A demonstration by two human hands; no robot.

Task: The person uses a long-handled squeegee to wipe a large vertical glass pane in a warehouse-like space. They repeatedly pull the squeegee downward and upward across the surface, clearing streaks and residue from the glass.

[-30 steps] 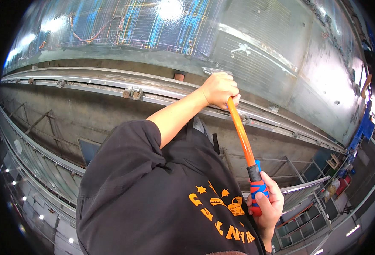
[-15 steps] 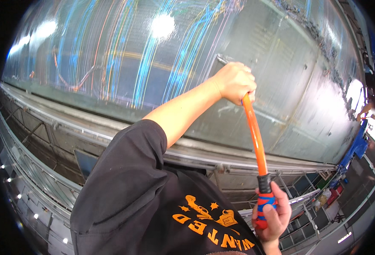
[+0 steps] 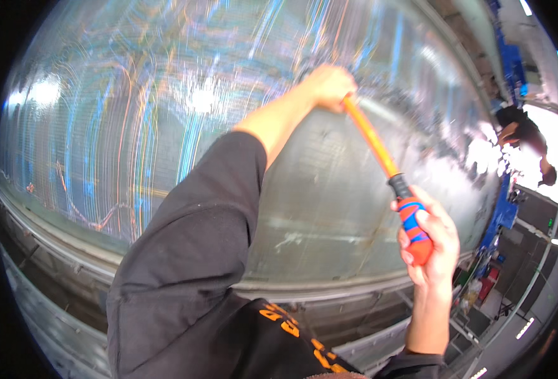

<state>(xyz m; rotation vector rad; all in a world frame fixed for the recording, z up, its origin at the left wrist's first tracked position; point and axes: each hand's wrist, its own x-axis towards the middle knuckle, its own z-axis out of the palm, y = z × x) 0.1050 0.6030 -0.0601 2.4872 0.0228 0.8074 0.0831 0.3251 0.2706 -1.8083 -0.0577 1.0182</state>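
I hold a long-handled scraper (image 3: 372,140) in both hands. Its shaft is orange, with a black collar and a red-and-blue grip at the near end. My left hand (image 3: 329,87) is closed round the far end of the shaft, low over a large shiny panel (image 3: 317,252). The scraper's head is hidden by that hand and by blur. My right hand (image 3: 436,237) is wrapped round the grip, lower right, with its thumb along the top. Dark crumpled residue lies about the left hand, and fine coloured streaks (image 3: 121,126) cover the panel's left and far parts.
A metal rail (image 3: 329,292) runs along the panel's near edge, with framework below it. A dark-clothed person (image 3: 528,136) is at the far right, beside a bright opening. Blue equipment (image 3: 501,218) stands past the panel's right end.
Both hands have carried the scraper farther out over the panel, the left hand up and slightly left, the right hand up and right. More bare panel shows near me. The view has shifted too.
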